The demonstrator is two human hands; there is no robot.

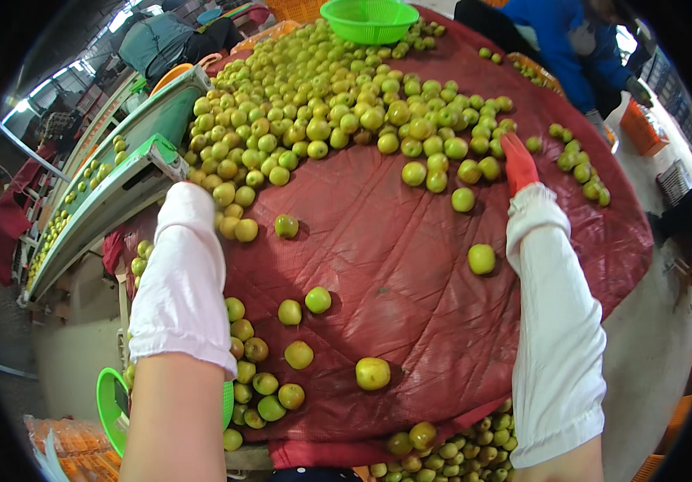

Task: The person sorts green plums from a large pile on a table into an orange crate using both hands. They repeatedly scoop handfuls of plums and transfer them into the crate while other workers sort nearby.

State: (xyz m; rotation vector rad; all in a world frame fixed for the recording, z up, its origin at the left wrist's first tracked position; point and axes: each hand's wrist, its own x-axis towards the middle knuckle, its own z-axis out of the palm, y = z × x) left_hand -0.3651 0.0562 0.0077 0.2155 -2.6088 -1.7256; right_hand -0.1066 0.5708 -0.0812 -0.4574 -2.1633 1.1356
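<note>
A big heap of round green-yellow fruits (314,104), looking like green jujubes, covers the far part of a table draped in dark red cloth (378,265). My right hand (520,165), in a red glove with a white sleeve, stretches its fingers toward the right edge of the heap, touching or nearly touching the fruits there. My left arm reaches to the heap's left edge, beside the sorting trough. Its white sleeve (181,241) hides the left hand's fingers. Single fruits, such as a yellowish one (372,373), lie scattered on the cloth between my arms.
A green basket (370,22) stands behind the heap; another green basket (110,410) is at the lower left. A long sorting trough (105,193) holding fruits runs along the left. More fruits (458,454) lie below the near edge. A person in blue (551,48) works at the far right.
</note>
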